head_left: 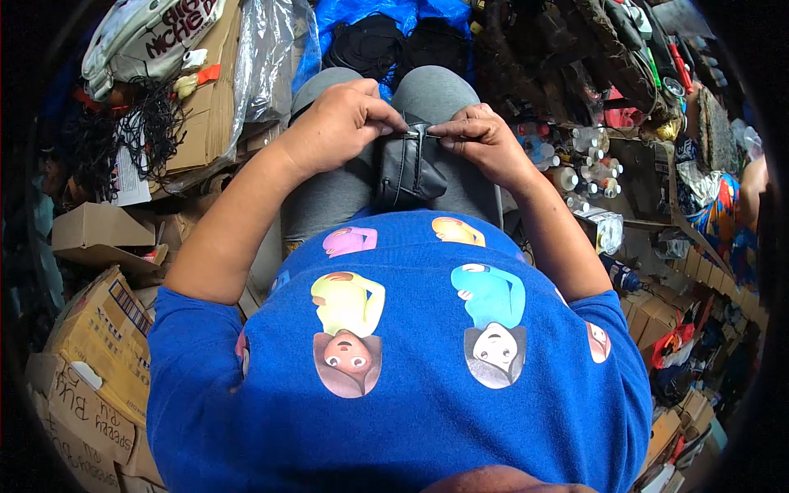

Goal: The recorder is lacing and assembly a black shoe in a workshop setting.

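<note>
A black leather shoe upper (pixel 404 168), with a stitched seam down its middle, rests between my grey-clad thighs. My left hand (pixel 349 115) is closed, its thumb and forefinger pinched at the upper's far edge just left of the seam. Opposite it, my right hand (pixel 477 140) pinches the same edge just right of the seam, fingers bent. A short pale strip shows at the edge between the fingertips; whether it is thread or a tool is too small to tell. The underside of the upper is hidden.
Past my knees lie round black pieces (pixel 366 43) on blue plastic sheeting (pixel 335 12). Cardboard boxes (pixel 103 226), flattened cardboard (pixel 205 123) and tangled black cords (pixel 152 135) crowd the left. Several small bottles (pixel 588 172) stand close by my right forearm.
</note>
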`<state>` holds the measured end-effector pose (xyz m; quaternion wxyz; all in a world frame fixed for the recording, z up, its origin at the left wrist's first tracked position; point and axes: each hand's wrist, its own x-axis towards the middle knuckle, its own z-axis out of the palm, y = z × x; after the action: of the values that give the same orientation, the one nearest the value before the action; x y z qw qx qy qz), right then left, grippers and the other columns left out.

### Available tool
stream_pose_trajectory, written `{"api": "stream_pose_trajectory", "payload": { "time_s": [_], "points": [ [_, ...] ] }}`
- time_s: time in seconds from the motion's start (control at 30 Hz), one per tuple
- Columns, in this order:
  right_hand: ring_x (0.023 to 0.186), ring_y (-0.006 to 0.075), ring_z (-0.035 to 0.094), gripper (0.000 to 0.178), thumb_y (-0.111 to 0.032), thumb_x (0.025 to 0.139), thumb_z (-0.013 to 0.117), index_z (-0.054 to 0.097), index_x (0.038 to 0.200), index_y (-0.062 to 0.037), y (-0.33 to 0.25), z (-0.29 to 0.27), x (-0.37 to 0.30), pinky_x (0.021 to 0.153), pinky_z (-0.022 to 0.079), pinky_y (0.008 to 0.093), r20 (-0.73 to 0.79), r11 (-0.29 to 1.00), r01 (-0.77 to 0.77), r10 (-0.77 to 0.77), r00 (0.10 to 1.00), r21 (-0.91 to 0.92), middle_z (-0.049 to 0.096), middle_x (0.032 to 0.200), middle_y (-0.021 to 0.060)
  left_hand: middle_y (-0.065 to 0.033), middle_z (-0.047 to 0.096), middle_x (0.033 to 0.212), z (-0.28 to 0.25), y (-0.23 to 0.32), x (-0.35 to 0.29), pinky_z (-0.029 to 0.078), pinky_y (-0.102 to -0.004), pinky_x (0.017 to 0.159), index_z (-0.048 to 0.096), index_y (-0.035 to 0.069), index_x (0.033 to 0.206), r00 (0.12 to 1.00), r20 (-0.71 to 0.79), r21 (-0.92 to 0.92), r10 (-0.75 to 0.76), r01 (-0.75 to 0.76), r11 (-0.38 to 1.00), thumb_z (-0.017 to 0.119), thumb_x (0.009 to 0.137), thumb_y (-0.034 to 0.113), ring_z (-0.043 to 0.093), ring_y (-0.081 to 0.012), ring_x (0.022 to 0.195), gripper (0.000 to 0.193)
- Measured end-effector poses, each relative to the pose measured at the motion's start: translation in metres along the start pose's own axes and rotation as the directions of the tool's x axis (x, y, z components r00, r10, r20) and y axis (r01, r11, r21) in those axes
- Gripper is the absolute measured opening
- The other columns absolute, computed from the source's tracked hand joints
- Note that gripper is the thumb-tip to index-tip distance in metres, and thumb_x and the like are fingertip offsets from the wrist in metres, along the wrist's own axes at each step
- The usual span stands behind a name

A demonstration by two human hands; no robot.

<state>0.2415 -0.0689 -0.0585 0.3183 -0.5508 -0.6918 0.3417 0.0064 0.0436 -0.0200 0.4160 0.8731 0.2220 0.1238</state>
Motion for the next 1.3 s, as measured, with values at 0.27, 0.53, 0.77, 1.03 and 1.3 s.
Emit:
{"api": "stream_pose_trajectory", "payload": {
  "time_s": [0.27, 0.53, 0.77, 1.03, 1.3],
  "points": [
    [0.081, 0.0132, 0.055, 0.024, -0.012, 0.072, 0.076, 0.073, 0.096, -0.0108, -0.004, 0.011, -0.004, 0.078, 0.041, 0.0283, -0.115, 0.998, -0.063, 0.061, 0.992, -0.011, 0.064, 0.079, 0.0004, -0.0084, 0.060, 0.081, 0.016, 0.015, 0.001, 0.047, -0.0285, 0.065, 0.065, 0.001, 0.092, 0.987, -0.074, -0.072, -0.142, 0.136, 0.988, 0.066, 0.074, -0.001, 0.060, -0.0158, 0.069, 0.018],
    [0.069, 0.0113, 0.057, 0.018, -0.016, 0.071, 0.079, 0.070, 0.083, -0.0064, -0.015, 0.017, 0.003, 0.067, 0.045, 0.0267, -0.152, 0.967, -0.240, 0.250, 0.956, 0.082, 0.065, 0.072, 0.0031, -0.0086, 0.063, 0.078, 0.031, 0.007, -0.001, 0.048, -0.0286, 0.064, 0.064, 0.001, 0.091, 0.967, -0.142, -0.133, -0.212, 0.194, 0.972, 0.069, 0.074, 0.001, 0.061, -0.0139, 0.066, 0.018],
    [0.062, 0.0103, 0.061, 0.017, -0.019, 0.070, 0.080, 0.072, 0.080, -0.0074, 0.001, 0.019, 0.013, 0.064, 0.049, 0.0268, -0.084, 0.897, -0.299, 0.342, 0.936, 0.324, 0.067, 0.069, 0.0048, -0.0085, 0.062, 0.080, 0.027, 0.000, 0.011, 0.047, -0.0292, 0.070, 0.065, 0.001, 0.081, 0.981, -0.114, -0.160, -0.156, 0.137, 0.977, 0.070, 0.072, 0.002, 0.060, -0.0161, 0.076, 0.010],
    [0.071, 0.0101, 0.057, 0.016, -0.015, 0.074, 0.078, 0.067, 0.076, -0.0032, -0.005, -0.011, -0.004, 0.058, 0.044, 0.0261, -0.070, 0.896, -0.254, 0.298, 0.952, 0.365, 0.062, 0.080, 0.0044, -0.0070, 0.057, 0.087, 0.006, -0.004, -0.012, 0.042, -0.0296, 0.078, 0.062, 0.001, 0.078, 0.979, -0.185, -0.102, -0.090, 0.072, 0.992, 0.070, 0.073, 0.004, 0.054, -0.0198, 0.085, 0.010],
    [0.091, 0.0273, 0.059, 0.010, -0.014, 0.079, 0.064, 0.065, 0.089, -0.0131, -0.033, -0.018, 0.009, 0.084, 0.038, 0.0391, 0.077, 0.960, -0.040, 0.064, 0.995, -0.275, 0.067, 0.086, 0.0053, -0.0081, 0.060, 0.084, -0.011, 0.040, 0.000, 0.041, -0.0372, 0.079, 0.063, 0.007, 0.085, 0.977, -0.018, 0.479, 0.213, -0.178, 0.859, 0.066, 0.077, 0.011, 0.057, -0.0261, 0.088, 0.009]
  ]
}}
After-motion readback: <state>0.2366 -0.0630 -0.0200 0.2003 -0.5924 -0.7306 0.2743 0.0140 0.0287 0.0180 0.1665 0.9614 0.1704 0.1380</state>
